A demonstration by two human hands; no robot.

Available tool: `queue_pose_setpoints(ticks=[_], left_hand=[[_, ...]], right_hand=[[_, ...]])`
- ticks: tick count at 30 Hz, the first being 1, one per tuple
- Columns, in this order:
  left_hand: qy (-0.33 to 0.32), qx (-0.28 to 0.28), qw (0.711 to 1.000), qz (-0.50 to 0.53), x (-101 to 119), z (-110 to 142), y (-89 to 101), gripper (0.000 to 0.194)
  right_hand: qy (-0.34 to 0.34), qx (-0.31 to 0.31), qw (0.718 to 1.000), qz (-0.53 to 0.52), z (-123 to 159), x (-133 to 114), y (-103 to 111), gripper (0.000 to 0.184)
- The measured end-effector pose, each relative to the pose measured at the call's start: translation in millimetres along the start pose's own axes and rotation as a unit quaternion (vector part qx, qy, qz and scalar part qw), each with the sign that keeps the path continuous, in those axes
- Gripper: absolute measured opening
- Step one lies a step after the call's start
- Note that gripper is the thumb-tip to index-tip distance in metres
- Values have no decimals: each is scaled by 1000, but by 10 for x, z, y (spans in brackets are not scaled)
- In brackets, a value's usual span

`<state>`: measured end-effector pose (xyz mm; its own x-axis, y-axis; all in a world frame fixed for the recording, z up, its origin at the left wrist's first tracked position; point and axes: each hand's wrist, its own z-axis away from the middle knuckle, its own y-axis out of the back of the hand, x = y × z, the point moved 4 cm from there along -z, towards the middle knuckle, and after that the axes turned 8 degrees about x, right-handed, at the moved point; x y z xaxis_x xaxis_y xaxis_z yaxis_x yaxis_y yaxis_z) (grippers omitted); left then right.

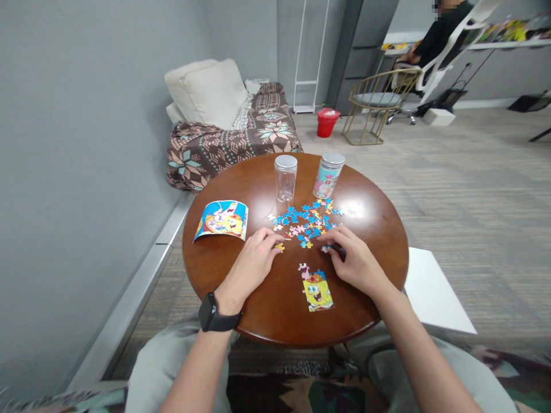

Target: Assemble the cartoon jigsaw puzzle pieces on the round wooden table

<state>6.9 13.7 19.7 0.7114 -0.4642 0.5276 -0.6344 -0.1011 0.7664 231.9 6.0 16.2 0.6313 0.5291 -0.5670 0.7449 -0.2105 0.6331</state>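
Note:
My left hand is at the left edge of a loose pile of jigsaw pieces. Its thumb and index finger are apart, with a yellow jigsaw piece by their tips. At the pile's right edge, my right hand has its fingers spread and bent down, with small pieces near the thumb and index finger. Between my forearms lies a joined puzzle section showing a yellow cartoon face, with a pink piece at its upper left corner.
A clear lidded jar and a picture-covered jar stand behind the pile. On the left lies a curled picture sheet. The round wooden table is near a covered sofa. A person sits far right.

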Motion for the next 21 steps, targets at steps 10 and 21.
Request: queue_pose_setpoints(ticks=[10,21], left_hand=[[-2,-2,1000,-9,13,-3,2,19],[13,-6,1000,-11,45,-20,21,7]], right_hand=[[80,-48,995,43,11,-81,-24,37],[69,-46,995,46,-8,-110,-10,22]])
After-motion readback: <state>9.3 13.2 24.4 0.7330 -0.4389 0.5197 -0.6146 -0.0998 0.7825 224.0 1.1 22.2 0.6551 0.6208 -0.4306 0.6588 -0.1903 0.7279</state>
